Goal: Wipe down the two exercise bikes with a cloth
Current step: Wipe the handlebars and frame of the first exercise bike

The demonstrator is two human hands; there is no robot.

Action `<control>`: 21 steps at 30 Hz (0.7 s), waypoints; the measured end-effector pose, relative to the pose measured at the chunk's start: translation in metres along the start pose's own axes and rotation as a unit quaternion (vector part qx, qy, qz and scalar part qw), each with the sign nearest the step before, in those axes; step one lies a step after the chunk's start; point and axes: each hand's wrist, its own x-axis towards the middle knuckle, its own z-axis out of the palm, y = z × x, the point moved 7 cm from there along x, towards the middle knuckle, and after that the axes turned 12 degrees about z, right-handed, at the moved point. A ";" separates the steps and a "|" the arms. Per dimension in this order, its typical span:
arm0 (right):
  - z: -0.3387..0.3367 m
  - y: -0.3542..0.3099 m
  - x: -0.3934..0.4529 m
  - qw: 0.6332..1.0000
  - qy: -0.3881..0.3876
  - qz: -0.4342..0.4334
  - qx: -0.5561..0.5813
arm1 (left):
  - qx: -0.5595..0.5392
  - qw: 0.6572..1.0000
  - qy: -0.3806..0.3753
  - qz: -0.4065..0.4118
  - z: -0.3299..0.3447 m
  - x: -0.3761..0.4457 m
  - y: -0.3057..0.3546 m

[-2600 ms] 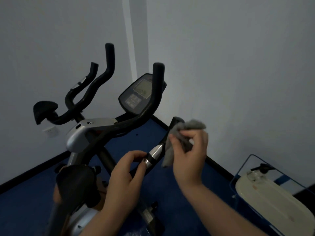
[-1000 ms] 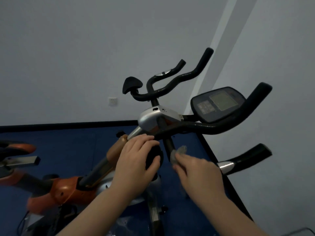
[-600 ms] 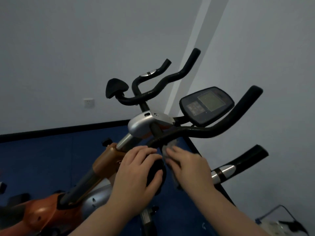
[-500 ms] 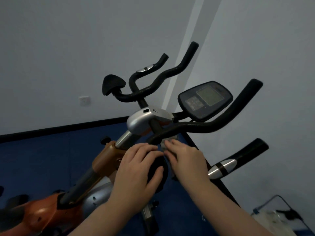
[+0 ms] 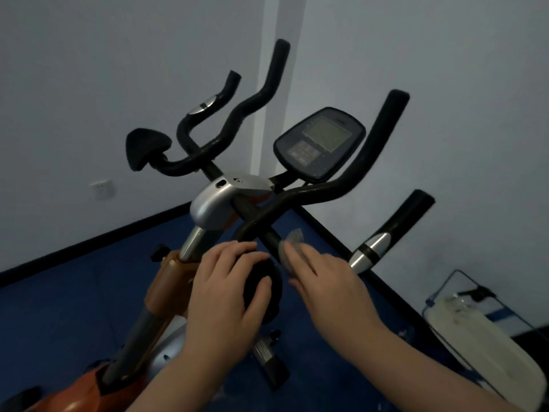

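An orange and silver exercise bike (image 5: 214,203) fills the middle of the view, with black handlebars (image 5: 326,191) and a dark console (image 5: 320,144). My left hand (image 5: 228,295) grips the round black elbow pad (image 5: 263,282) at the near end of the bar. My right hand (image 5: 323,281) presses a small grey cloth (image 5: 292,242) against the black bar just right of that pad. Most of the cloth is hidden under my fingers. Only one bike shows.
Two white walls meet in a corner behind the bike, with a black skirting over a blue floor (image 5: 74,292). A wall socket (image 5: 102,188) sits at left. A cream plastic object in a blue wire frame (image 5: 481,331) stands at the lower right.
My right hand has gone from the lower right grip to the bar beside the elbow pad, taking the cloth along. My left hand has moved onto the pad. The view has swung right.
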 end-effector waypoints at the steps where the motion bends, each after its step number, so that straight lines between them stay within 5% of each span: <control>1: -0.003 0.010 -0.006 0.999 0.022 -0.032 -0.005 | -0.002 1.000 0.003 0.005 0.000 0.001 0.001; 4: -0.010 0.043 -0.017 0.991 0.091 -0.101 0.017 | -0.010 1.000 0.010 0.019 0.002 0.004 0.005; 8: -0.001 0.045 -0.030 0.968 0.204 0.016 0.143 | -0.012 0.999 0.004 0.029 0.006 0.013 0.016; 12: -0.012 0.064 -0.023 0.978 0.181 -0.095 0.047 | -0.051 0.996 -0.031 0.067 0.015 0.025 0.037; 17: -0.025 0.089 -0.015 0.955 0.246 0.083 0.139 | -0.064 0.995 -0.035 0.071 0.025 0.033 0.058; 21: -0.016 0.080 -0.017 0.982 0.155 -0.101 0.045 | -0.069 0.994 -0.035 0.074 0.032 0.037 0.066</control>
